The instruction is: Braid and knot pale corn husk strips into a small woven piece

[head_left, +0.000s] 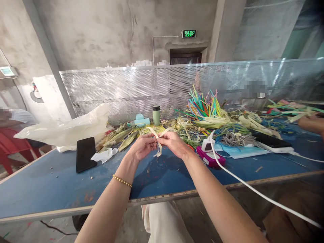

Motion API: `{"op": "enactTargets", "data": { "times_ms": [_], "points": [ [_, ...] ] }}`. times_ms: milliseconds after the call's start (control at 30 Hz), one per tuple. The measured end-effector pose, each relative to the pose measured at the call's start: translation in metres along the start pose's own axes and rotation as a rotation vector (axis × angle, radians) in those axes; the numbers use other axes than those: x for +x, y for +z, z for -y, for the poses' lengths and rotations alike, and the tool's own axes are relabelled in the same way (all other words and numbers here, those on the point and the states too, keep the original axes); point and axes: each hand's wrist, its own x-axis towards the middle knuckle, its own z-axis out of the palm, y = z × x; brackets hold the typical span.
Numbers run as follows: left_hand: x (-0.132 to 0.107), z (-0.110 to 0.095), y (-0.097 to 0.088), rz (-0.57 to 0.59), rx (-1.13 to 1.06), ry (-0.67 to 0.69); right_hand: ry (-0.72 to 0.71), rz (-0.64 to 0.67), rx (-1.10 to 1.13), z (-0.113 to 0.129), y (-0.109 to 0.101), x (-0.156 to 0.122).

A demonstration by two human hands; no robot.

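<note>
Far to the left of the fingers, a red chair is standing off the table's corner, and a pale plastic bag is lying crumpled on the blue table. Closer in, still to the left of the fingers, a black phone is lying flat with a crumpled tissue just beside it. A row of green husks is lying behind the tissue.

The left hand, with a bead bracelet on its wrist, is hovering over the table. Its fingers are curled in, and thumb and forefinger are pinching a pale strip. The strip is sitting between the two hands, off the table; its two ends are sticking up and out above the fingertips, and a tail is hanging down below them. The right hand is meeting the left at the fingertips, its fingers bent and pinching the same strip from the other side.

Beyond the fingers a green flask is standing upright against the mesh screen. To the right of the fingers, coloured straws are fanning up from a heap of husks and cords. A pink device is lying near the right wrist, with a white cable running from it off the table's near edge. Far right, another person's hand is resting at the table's edge.
</note>
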Motion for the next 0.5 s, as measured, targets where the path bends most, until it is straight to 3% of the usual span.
{"op": "enactTargets", "data": {
  "times_ms": [200,500],
  "points": [
    [0.0028,0.0013,-0.0027,-0.040,0.011,-0.014,-0.004,-0.150,-0.019,0.0004,0.0024,0.0013],
    [0.0038,0.0014,-0.0037,-0.065,0.035,0.022,-0.032,-0.201,0.009,-0.0008,0.0039,0.0022]
  ]
}}
